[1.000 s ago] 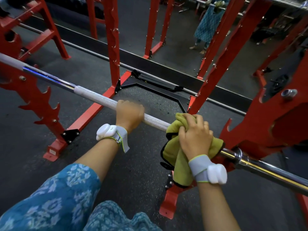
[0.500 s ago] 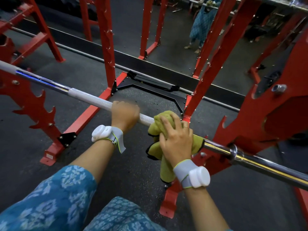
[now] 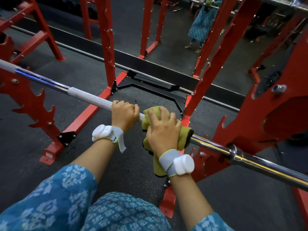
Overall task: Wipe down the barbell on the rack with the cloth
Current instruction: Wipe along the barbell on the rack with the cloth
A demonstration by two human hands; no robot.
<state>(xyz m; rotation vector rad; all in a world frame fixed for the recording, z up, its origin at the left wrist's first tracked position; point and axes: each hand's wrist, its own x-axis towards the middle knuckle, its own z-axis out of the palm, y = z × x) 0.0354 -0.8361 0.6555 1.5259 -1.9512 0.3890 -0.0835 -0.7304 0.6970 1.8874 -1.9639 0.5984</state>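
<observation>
We are gripping the barbell (image 3: 86, 95) with our left hand (image 3: 125, 115), fingers curling over the knurled section from above. Just to the right of that hand, nearly touching it, our right hand (image 3: 162, 130) is clutching the yellow-green cloth (image 3: 185, 139), its fingers spreading and bending over the bundle and pressing it around the bar. Part of the cloth is bulging out past the fingertips, and a loose end is hanging down below the wrist. The barbell is running diagonally under both hands, from far to the left of the left hand to the smooth, shiny length well to the right of the right hand, where it is lying across the red rack (image 3: 266, 124). A white wrist device (image 3: 100, 135) is sitting just behind the left hand, and a second wrist device (image 3: 183, 165) just behind the right. Beneath both hands the dark rubber floor (image 3: 133, 164) is showing, and a blue patterned sleeve (image 3: 50, 197) is covering the arm further back from the left hand.
</observation>
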